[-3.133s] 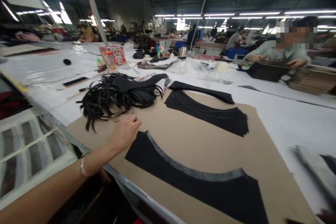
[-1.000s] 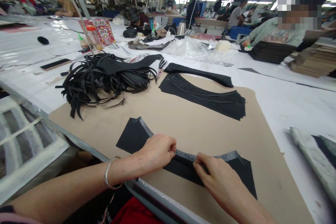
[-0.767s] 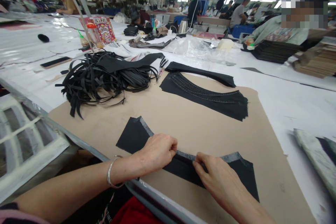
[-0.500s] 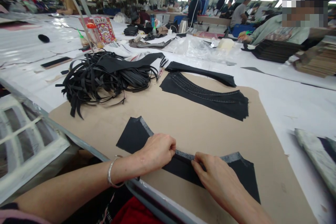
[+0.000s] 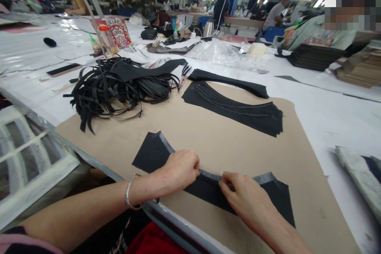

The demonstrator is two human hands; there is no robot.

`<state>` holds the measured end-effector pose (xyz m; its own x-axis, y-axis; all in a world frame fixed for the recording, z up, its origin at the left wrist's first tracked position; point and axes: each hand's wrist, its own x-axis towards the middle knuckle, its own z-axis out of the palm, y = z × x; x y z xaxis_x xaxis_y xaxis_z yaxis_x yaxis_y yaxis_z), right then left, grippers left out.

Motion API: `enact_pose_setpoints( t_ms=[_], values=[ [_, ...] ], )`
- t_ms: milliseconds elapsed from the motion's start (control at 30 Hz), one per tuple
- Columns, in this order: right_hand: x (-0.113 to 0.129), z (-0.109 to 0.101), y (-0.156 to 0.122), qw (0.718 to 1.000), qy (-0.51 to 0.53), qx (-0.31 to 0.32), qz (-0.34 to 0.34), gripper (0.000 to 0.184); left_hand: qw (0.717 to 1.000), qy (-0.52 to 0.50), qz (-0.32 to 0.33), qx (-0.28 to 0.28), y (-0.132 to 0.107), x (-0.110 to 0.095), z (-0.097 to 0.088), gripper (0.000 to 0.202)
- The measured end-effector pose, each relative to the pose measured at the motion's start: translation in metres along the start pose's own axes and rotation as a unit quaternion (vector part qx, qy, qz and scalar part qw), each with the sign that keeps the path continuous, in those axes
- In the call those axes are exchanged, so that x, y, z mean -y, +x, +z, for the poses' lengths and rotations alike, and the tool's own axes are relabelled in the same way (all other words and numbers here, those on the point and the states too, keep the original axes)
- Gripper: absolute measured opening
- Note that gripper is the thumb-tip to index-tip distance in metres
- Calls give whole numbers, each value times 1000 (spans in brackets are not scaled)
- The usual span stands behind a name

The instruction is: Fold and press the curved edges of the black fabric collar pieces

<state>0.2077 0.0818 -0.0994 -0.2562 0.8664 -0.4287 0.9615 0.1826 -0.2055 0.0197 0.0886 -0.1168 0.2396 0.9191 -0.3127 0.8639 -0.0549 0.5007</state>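
Observation:
A curved black fabric panel (image 5: 208,192) with a grey strip along its upper edge lies on a tan board (image 5: 166,121) close to the table's front edge. My left hand (image 5: 182,168), a silver bangle at its wrist, is closed on the middle of that strip. Just to its right, my right hand (image 5: 242,190) pinches the same edge between thumb and fingers. A short stretch of the grey strip shows between the two hands; the parts under my fingers are hidden.
Behind the panel lie stacked black curved pieces (image 5: 235,107). A heap of black strips (image 5: 119,87) sits at the left. A white slatted frame (image 5: 29,162) stands beside the table's front edge. A co-worker in a light green sleeve (image 5: 315,31) is at the back right, near dark stacked pieces (image 5: 315,55).
My hands hold nearly the same places on the panel, with only a tiny shift of the right hand. The co-worker's hand at the back right has risen slightly with a green-tipped item.

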Motion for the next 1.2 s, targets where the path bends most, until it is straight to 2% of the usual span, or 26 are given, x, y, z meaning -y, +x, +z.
enact_pose_setpoints(
  t_ms=[567, 900, 1000, 1100, 1200],
  values=[
    [0, 3, 5, 1000, -27, 6, 7, 31, 999, -32, -15, 5, 4, -1, 3, 12],
    [0, 7, 4, 996, -85, -21, -7, 31, 1000, -5, -14, -9, 2, -7, 6, 9],
    [2, 4, 1, 996, -80, -27, 4, 27, 999, 16, -14, -27, -2, -8, 10, 5],
    [1, 0, -1, 997, -66, -30, 18, 24, 998, 39, -21, -52, -8, -8, 12, 15],
    [-3, -2, -2, 998, -56, -33, 19, 22, 990, 83, 38, -105, -14, -10, 14, 14]
  ],
)
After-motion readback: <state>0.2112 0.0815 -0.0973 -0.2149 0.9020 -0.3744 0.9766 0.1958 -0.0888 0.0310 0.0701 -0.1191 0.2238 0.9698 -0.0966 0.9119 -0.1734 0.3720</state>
